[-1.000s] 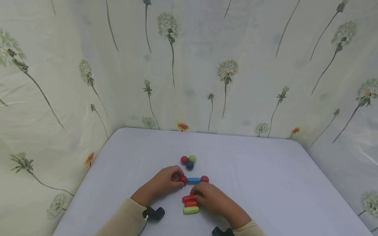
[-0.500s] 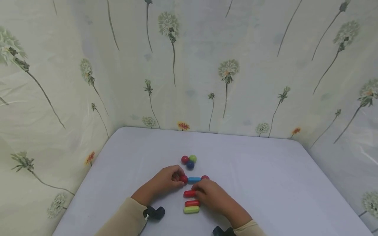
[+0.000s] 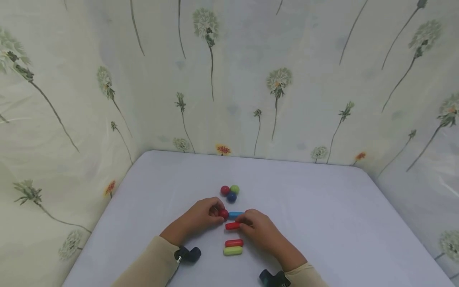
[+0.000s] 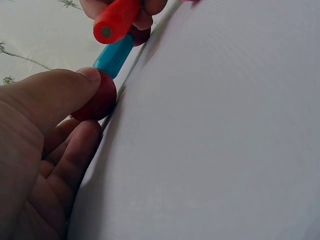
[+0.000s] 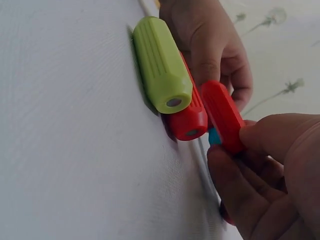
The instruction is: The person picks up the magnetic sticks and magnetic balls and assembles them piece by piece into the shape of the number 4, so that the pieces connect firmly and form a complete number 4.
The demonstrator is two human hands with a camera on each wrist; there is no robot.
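My left hand holds a red ball between thumb and fingers. This ball sits at the left end of a blue magnetic stick, and a second red ball is at the stick's other end, mostly hidden behind my right hand in the head view. My right hand pinches a red magnetic stick by its right part, just on the near side of the blue one. In the right wrist view, a metal disc shows in the end of the yellow-green stick.
Nearer the person, another red stick and the yellow-green stick lie side by side on the white table. Beyond the hands, a loose red ball, a green ball and a dark blue ball cluster together. A flower-patterned curtain hangs behind.
My right hand has drawn one red stick away from the other sticks and carried it forward towards the blue stick. The left hand has kept its grip on the red ball.
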